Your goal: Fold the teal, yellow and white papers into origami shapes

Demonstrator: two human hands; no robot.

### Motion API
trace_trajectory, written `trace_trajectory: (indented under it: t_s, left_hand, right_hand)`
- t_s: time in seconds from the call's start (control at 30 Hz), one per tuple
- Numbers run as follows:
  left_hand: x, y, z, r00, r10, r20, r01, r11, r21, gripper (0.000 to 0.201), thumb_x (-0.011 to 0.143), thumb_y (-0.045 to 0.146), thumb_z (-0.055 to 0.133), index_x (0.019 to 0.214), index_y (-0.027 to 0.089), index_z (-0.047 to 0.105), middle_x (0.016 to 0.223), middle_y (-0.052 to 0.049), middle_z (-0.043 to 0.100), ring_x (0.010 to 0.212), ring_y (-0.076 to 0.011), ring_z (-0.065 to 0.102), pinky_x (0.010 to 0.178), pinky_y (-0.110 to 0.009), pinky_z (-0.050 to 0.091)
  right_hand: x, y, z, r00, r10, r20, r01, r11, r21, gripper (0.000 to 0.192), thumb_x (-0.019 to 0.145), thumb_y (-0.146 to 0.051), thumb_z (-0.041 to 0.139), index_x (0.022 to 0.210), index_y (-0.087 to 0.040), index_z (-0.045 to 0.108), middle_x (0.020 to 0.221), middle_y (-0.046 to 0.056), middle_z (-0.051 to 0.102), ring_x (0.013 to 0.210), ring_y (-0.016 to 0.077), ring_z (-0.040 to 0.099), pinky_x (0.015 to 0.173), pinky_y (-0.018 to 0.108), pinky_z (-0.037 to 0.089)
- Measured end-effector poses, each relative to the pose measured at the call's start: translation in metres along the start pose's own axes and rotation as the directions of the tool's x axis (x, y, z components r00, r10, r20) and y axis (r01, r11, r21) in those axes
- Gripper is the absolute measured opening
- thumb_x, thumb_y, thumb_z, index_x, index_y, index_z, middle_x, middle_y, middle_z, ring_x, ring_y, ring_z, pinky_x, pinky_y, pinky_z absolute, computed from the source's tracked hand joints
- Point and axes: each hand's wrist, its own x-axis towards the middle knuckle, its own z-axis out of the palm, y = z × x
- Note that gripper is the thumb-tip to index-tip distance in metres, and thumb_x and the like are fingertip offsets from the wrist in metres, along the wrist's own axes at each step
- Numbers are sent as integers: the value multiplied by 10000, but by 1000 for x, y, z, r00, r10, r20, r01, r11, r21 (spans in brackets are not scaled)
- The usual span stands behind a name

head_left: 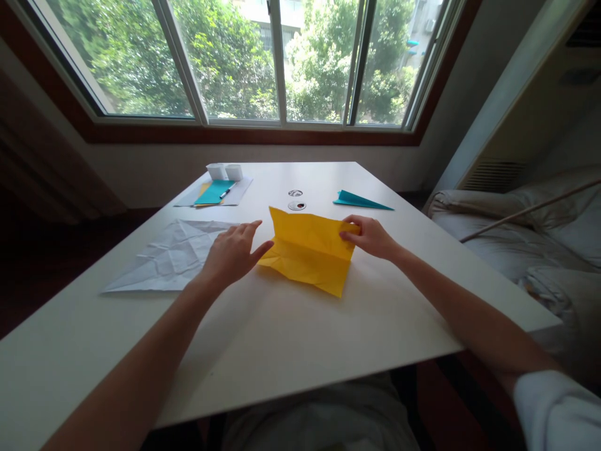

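Observation:
A yellow sheet of paper (pixel 307 250) lies creased across its middle on the white table (pixel 291 338). My right hand (pixel 369 237) pinches the sheet's right edge between thumb and fingers. My left hand (pixel 233 252) rests flat beside the sheet's left edge, fingers spread, its thumb touching the paper. The far half of the sheet lifts slightly off the table.
A crumpled white sheet (pixel 171 257) lies to the left. A teal paper plane (pixel 359 200) sits at the far right. At the back left are papers with a teal sheet (pixel 213 192), a pen (pixel 227 191) and two white cups (pixel 224 171). A bed (pixel 521 232) stands to the right.

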Motion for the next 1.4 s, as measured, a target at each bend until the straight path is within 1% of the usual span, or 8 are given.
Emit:
trace_trajectory:
  t_s: [0.23, 0.43, 0.53, 0.67, 0.93, 1.17, 1.27, 1.4]
  left_hand:
    - [-5, -2, 10, 965, 206, 162, -192, 977, -93, 495, 820, 526, 443, 1192, 216, 546, 1297, -109, 486, 1176, -307, 443, 917, -443, 402]
    - [-5, -3, 14, 932, 276, 235, -242, 956, -163, 346, 842, 436, 424, 1060, 266, 633, 1189, -90, 546, 1112, -270, 489, 911, -428, 400]
    - [-4, -3, 13, 923, 266, 280, -228, 961, -159, 358, 857, 440, 387, 1024, 259, 645, 1179, -87, 554, 1098, -262, 498, 913, -419, 395]
    - [-2, -3, 10, 902, 254, 348, -197, 961, -192, 381, 861, 434, 366, 1044, 230, 631, 1098, -82, 605, 1003, -239, 556, 858, -357, 424]
    - [0, -7, 7, 915, 213, 342, -125, 957, -262, 370, 849, 444, 371, 960, 235, 654, 869, -66, 654, 766, -212, 618, 684, -299, 450]
    - [2, -17, 31, 964, 60, 261, -13, 984, -178, 477, 794, 454, 435, 1157, 176, 571, 1179, -121, 557, 1050, -281, 529, 884, -386, 418]
    - [2, -23, 39, 961, -15, 277, 50, 992, -118, 531, 790, 514, 414, 1156, 167, 580, 1196, -128, 548, 1088, -306, 495, 893, -403, 415]
    - [2, -24, 41, 965, -2, 261, 44, 987, -155, 508, 787, 520, 408, 1090, 181, 635, 1166, -129, 570, 1078, -311, 507, 880, -409, 421]
  right_hand:
    - [8, 26, 1, 985, 146, -87, -159, 972, -174, 320, 747, -320, 592, 1028, -168, 599, 896, 66, 667, 729, 180, 610, 648, 289, 476]
    - [6, 40, 4, 991, 98, 87, -61, 935, -350, 538, 745, -290, 610, 1267, -267, 479, 1200, 83, 557, 1034, 231, 557, 851, 367, 453]
    - [5, 40, 5, 968, 95, 233, 21, 892, -451, 376, 793, -327, 555, 1167, -307, 581, 1299, 74, 475, 1111, 259, 509, 917, 419, 404]
    - [3, 43, 6, 913, 110, 392, 77, 899, -432, 396, 840, -402, 471, 1212, -296, 552, 1278, 67, 508, 1146, 262, 483, 957, 403, 368]
    - [4, 49, 7, 878, 135, 460, 28, 944, -329, 576, 773, -539, 533, 1299, -314, 465, 1350, 74, 439, 1226, 319, 390, 1007, 439, 306]
    - [-8, 64, 16, 932, 68, 356, 53, 946, -319, 741, 723, -634, 541, 1352, -274, 387, 1382, 94, 403, 1246, 321, 357, 1021, 450, 282]
    - [-14, 67, 16, 946, 46, 320, 61, 946, -317, 764, 721, -628, 550, 1347, -220, 391, 1368, 113, 419, 1231, 317, 375, 1015, 436, 297]
    - [-15, 61, 15, 959, 84, 272, 19, 935, -355, 743, 702, -601, 595, 1296, -179, 452, 1266, 144, 496, 1163, 321, 426, 971, 425, 336]
